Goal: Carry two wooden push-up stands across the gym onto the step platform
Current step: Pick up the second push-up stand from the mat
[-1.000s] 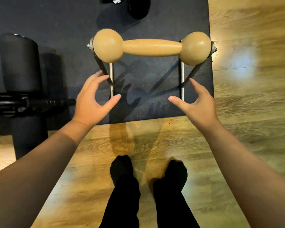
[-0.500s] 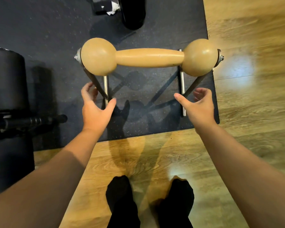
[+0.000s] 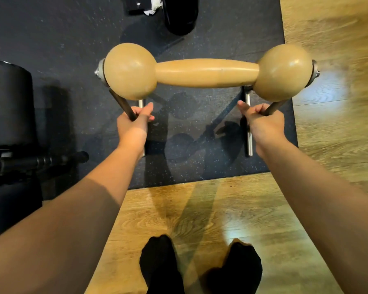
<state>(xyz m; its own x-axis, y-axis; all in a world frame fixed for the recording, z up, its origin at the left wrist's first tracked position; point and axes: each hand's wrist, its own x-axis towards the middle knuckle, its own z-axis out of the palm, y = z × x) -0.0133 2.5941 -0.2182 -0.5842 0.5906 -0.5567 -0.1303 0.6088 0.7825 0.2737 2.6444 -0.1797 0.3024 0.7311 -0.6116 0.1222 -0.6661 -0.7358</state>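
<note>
Where the dark speckled floor mat [image 3: 72, 49] meets the far left of the view, a black padded cylinder [image 3: 8, 102] sits above a dark metal frame with a ribbed bar [image 3: 40, 161] pointing toward the middle. Just right of that, the left hand [image 3: 133, 126] has its fingers curled round the dark slanted leg [image 3: 121, 105] under the left wooden ball, thumb lying along the top. The wooden push-up stand [image 3: 206, 73] spans the centre of the mat: a turned handle swelling into a large round ball at each end, capped by metal washers and bolts, with silver foot bars [image 3: 248, 132] running toward the person below it. Whether the foot bars rest on the mat or are just clear of it cannot be told. Only this one stand is in view. At the top edge a black object [image 3: 180, 15] and some white scraps lie on the mat. The right hand [image 3: 263, 124] grips the slanted leg beneath the right ball in the same way, fingers wrapped, thumb extended. Below, two black-socked feet [image 3: 200, 266] stand on the wood-grain floor [image 3: 327, 102], which continues up the right side.
</note>
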